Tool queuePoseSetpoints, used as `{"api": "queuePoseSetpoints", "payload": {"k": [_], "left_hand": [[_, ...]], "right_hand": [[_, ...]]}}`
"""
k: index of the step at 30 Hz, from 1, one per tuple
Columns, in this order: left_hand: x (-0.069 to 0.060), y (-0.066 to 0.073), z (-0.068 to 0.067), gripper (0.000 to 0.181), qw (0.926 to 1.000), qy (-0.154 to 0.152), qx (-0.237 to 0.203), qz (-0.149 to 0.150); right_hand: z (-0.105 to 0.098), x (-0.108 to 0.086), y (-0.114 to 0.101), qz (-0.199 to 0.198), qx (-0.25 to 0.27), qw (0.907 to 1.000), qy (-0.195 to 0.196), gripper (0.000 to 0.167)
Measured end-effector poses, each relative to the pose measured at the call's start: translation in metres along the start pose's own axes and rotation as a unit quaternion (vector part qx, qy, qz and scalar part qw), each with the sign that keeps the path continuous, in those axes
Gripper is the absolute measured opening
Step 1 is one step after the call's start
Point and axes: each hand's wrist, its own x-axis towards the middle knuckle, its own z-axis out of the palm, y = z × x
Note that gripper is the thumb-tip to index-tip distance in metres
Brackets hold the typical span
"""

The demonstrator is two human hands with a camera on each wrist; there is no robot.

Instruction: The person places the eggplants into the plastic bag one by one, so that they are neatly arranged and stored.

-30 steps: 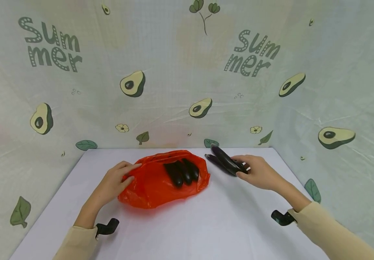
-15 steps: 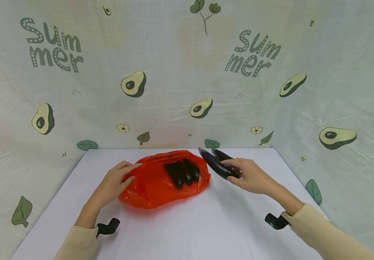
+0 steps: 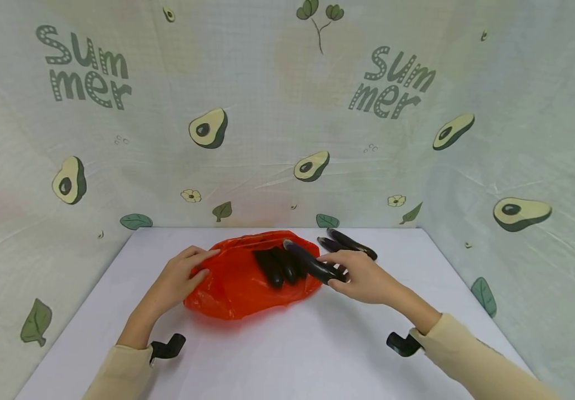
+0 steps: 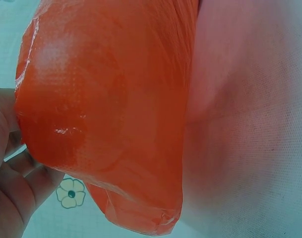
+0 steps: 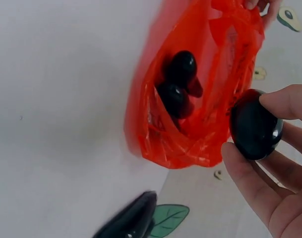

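Observation:
In the head view my left hand (image 3: 181, 282) pinches the left edge of a red plastic bag (image 3: 232, 289), fingers behind it and thumb in front. The bag lies on its side, mouth held open, with dark eggplants (image 3: 269, 268) inside. My right hand (image 3: 366, 276) grips another eggplant (image 3: 312, 263) by its thick rounded end. Its stem end points left over the bag's right rim, partly covering the ones inside. In the right wrist view the held eggplant (image 5: 256, 125) shows end-on between thumb and fingers. The left wrist view shows the bag's outer side (image 4: 116, 114) beside my fingers (image 4: 22, 183).
Two more eggplants (image 3: 349, 242) lie side by side on the white tabletop (image 3: 287, 355), behind my right hand. A printed cloth (image 3: 257, 72) with avocados and leaves hangs at the back and both sides of the table.
My right hand has lifted one eggplant away from the two at the back right and carried it left to the bag's mouth. The left hand keeps its hold on the bag.

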Motion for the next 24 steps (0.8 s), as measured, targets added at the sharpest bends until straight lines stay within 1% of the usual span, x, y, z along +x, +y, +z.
{"api": "queuePoseSetpoints", "payload": {"k": [3,7,12,14,21,24], "left_hand": [[0.0,-0.001,0.0,0.054,1.0,0.004,0.0,0.0],[0.0,0.0,0.0,0.053,1.0,-0.001,-0.004,-0.004],[0.0,0.0,-0.002,0.053,0.9999,-0.003,0.0,-0.012],[-0.001,0.0,-0.002,0.053,0.9999,-0.003,-0.001,-0.01],[0.0,-0.001,-0.001,0.052,1.0,-0.005,-0.002,-0.004],[0.0,-0.001,-0.001,0.052,1.0,-0.005,-0.004,-0.002]], "right_hand": [[0.007,0.005,-0.004,-0.007,0.015,0.9999,-0.003,0.042],[0.018,0.01,-0.008,0.001,0.022,0.9997,-0.013,0.043],[0.032,0.019,-0.013,0.023,0.012,0.9992,-0.029,0.043],[0.037,0.023,-0.015,0.031,0.008,0.9989,-0.035,0.043],[0.045,0.028,-0.022,0.026,0.007,0.9986,-0.047,0.043],[0.047,0.03,-0.024,0.032,0.01,0.9985,-0.043,0.042]]}}
